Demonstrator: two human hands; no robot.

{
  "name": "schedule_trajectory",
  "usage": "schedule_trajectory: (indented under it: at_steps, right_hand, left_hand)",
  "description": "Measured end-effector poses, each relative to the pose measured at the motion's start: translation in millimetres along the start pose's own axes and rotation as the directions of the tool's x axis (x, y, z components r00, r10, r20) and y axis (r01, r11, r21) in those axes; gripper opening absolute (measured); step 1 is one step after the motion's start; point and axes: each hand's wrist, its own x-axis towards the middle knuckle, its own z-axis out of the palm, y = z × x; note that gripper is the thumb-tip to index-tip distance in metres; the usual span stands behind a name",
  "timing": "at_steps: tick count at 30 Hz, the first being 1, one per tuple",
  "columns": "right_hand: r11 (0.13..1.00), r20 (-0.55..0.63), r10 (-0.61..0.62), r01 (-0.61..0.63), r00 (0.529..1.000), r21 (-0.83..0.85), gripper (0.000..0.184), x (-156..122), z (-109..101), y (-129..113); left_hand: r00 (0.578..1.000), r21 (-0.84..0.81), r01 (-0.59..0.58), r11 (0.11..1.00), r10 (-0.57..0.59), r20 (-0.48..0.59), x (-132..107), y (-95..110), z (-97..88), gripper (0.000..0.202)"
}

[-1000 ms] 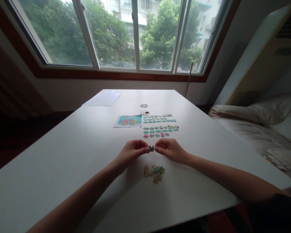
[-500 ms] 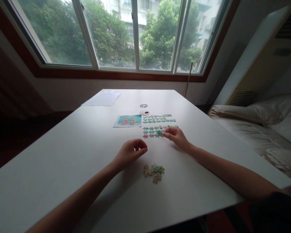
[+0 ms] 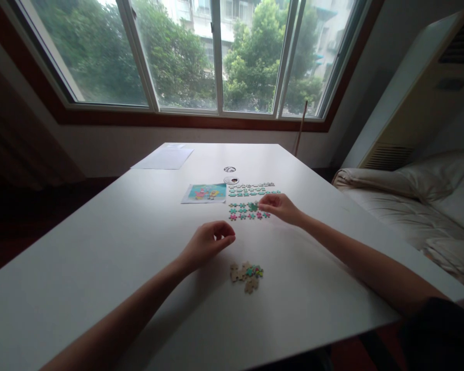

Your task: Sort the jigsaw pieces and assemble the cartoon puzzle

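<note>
My right hand pinches a green puzzle piece over the right part of several laid-out rows of puzzle pieces. Closer to me, my left hand rests on the table with its fingers curled toward the thumb, and nothing shows between them. Just below and to the right of that hand lies a small heap of loose puzzle pieces, some plain brown side up, others coloured. Part of the rows is hidden behind my right fingers. Left of the rows lies a picture sheet with coloured figures on blue.
Two round, coin-like discs lie beyond the rows on the white table. White papers are at its far left corner. A pale sofa stands to the right, and a window is behind the table.
My right hand has shifted slightly away from me and left with the green piece, uncovering pink pieces in the nearest row. The left hand stays in place.
</note>
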Motion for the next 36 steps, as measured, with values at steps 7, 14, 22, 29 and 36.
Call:
schedule_trajectory:
  at_steps: [7, 14, 22, 29, 36]
  right_hand:
    - [0.845, -0.188, 0.296, -0.348, 0.937, -0.407, 0.025, 60.5, -69.5, 39.8]
    - [0.757, -0.175, 0.49, -0.516, 0.854, -0.4, 0.024, 74.1, -88.0, 69.5]
    - [0.723, -0.136, 0.557, -0.559, 0.819, -0.405, 0.02, 83.3, -86.8, 75.0]
    - [0.717, -0.173, 0.532, -0.549, 0.829, -0.43, 0.018, 88.8, -88.5, 86.1]
    - [0.711, -0.211, 0.483, -0.521, 0.85, -0.472, 0.021, 88.5, -89.5, 90.7]
  left_hand:
    - [1.0, 0.017, -0.005, 1.0, 0.005, 0.006, -0.2, -1.8, -3.8, 0.014]
    - [1.0, 0.029, -0.001, 1.0, 0.001, 0.004, -0.1, -4.3, -6.3, 0.013]
    - [1.0, 0.034, 0.003, 0.999, -0.003, 0.007, -0.7, 1.4, -4.5, 0.014]
    - [1.0, 0.037, -0.001, 0.999, 0.001, 0.013, -0.9, 3.2, -4.5, 0.013]
    - [1.0, 0.036, -0.007, 0.999, 0.007, 0.003, -0.9, 3.4, -4.4, 0.014]
